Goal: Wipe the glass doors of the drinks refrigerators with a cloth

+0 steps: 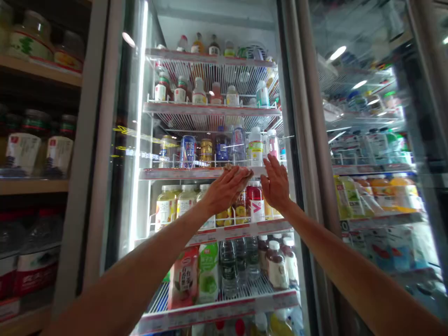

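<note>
My left hand [229,185] is raised in front of a lit drinks fridge, pressed over a crumpled brownish cloth [249,172] whose edge shows past the fingers. The cloth lies against the fridge's glass door [131,140], which carries light reflections. Beside it, my right hand [275,183] rests with flat, stretched fingers on the same glass and holds nothing. Behind the hands, through the glass, stand a dark red bottle [255,200] with a white label and a shelf edge [175,173].
Inside are several wire shelves of bottles, cans and cartons [208,273]. A metal door frame [308,116] runs up the right side, with another glass-fronted fridge [378,154] beyond it. At left, wooden shelves [35,185] hold jars and bottles.
</note>
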`<state>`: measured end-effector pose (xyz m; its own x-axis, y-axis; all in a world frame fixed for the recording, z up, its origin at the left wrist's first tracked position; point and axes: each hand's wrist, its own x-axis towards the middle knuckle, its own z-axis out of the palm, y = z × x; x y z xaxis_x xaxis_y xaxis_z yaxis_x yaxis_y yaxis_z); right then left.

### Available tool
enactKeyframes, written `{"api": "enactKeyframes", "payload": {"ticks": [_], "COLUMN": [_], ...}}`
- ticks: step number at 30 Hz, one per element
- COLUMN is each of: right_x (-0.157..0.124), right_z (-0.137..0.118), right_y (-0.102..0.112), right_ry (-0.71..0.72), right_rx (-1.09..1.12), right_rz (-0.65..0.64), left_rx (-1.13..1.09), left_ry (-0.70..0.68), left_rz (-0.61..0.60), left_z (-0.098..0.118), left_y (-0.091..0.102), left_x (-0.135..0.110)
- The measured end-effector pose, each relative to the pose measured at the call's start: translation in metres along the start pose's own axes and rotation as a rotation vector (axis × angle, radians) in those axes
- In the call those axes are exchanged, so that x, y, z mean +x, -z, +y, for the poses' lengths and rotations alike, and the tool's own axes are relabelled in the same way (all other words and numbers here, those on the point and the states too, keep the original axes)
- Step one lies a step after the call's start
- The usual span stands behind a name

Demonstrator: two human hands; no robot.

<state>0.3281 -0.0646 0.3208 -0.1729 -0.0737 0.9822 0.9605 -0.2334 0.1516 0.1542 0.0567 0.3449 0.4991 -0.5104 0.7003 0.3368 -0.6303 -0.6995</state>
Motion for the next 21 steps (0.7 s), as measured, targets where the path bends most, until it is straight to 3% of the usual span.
{"api": "enactKeyframes", "payload": {"ticks": [5,10,14,16,19,21], "right_x": [0.005,0.005,0.004,0.004,0.003,0.001], "right_z": [-0.019,-0.031,-0.033,-0.025,-0.011,-0.01], "right_y": [-0.005,-0.012,-0.014,-0.01,-0.004,-0.003], "right_ry": [-0.037,-0.016,-0.013,-0.019,-0.038,-0.06], "right_rx": [0.025,0.048,0.052,0.045,0.035,0.022], "right_rz": [0.009,-0.022,-0.03,-0.018,0.003,0.016], "left_rx": [0.074,0.112,0.125,0.132,0.18,0.222], "left_ry": [0.206,0.129,0.207,0.303,0.513,0.613], "left_rz": [0.083,-0.013,-0.027,0.012,0.166,0.267], "left_z": [-0.019,-0.018,-0.027,-0.048,-0.079,-0.081], "left_y": [0.014,0.018,0.021,0.028,0.041,0.045], "left_x": [-0.009,-0.004,-0.014,-0.03,-0.062,-0.079]}}
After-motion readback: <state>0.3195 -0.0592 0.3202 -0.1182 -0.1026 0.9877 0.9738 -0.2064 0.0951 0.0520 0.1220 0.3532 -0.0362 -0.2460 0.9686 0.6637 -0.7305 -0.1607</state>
